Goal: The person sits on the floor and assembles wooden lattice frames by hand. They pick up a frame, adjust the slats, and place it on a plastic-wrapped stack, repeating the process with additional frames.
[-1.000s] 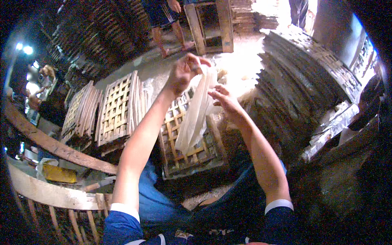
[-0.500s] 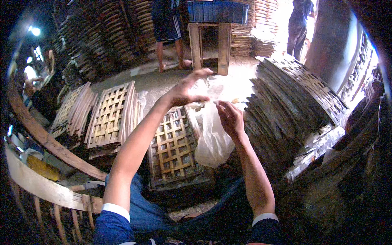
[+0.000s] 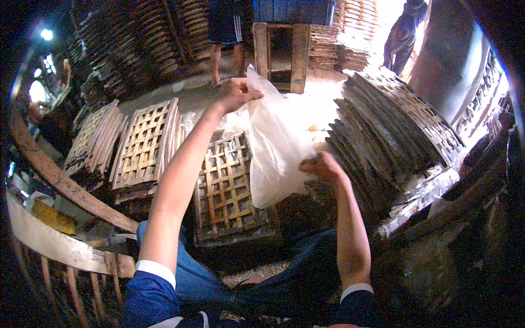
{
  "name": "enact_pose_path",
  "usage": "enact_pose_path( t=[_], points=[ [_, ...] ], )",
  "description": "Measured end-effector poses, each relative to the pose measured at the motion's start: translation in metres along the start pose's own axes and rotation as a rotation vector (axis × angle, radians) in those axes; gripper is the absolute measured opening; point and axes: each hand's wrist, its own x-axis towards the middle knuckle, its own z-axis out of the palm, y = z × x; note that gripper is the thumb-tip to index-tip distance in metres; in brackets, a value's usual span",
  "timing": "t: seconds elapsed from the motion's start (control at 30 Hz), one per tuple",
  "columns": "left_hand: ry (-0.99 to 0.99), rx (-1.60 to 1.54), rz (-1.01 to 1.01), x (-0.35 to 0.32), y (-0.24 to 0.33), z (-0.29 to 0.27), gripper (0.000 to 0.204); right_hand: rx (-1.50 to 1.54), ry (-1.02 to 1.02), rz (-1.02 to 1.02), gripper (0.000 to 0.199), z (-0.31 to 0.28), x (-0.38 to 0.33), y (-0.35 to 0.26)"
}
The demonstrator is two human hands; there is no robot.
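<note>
A thin, whitish translucent plastic sheet [image 3: 276,147] hangs upright in front of me, creased down its length. My left hand [image 3: 239,94] is closed on its upper left edge, thumb and fingers pinching it. Lower down, my right hand [image 3: 324,165] has its fingers curled together at the sheet's right edge; the fingertips are slightly blurred. Behind and left of the sheet lies a stack of woven bamboo lattice trays [image 3: 224,183], close before my knees. The plastic covers part of the top tray's right side.
More lattice tray stacks stand left [image 3: 145,145] and far left [image 3: 90,136]. A tall leaning stack of trays [image 3: 388,131] fills the right. A wooden stand [image 3: 301,54] bears a blue crate [image 3: 295,12]. Another person's legs [image 3: 224,54] are beside it. A curved wooden rail [image 3: 63,183] borders the left.
My left hand has closed on the sheet's top edge. The right hand has moved down and slightly right, and the bunched sheet has spread out between them.
</note>
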Motion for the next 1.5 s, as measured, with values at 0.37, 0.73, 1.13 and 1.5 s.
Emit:
enact_pose_path(
  t=[0.37, 0.73, 1.13, 1.5],
  points=[
    [-0.193, 0.255, -0.059, -0.029, -0.068, -0.032, 0.025, -0.234, 0.750, -0.175, 0.007, -0.032, -0.021, -0.010],
    [0.195, -0.065, 0.005, -0.020, -0.045, 0.000, 0.029, -0.457, 1.026, -0.487, 0.018, -0.055, -0.046, -0.048],
    [0.203, -0.676, -0.200, 0.001, -0.049, -0.083, 0.024, 0.593, 0.636, -0.434, 0.022, -0.012, 0.067, -0.075],
    [0.676, -0.271, -0.289, -0.006, -0.031, -0.242, 0.036, 0.010, 0.493, -0.753, 0.035, 0.007, 0.259, -0.187]
  ],
)
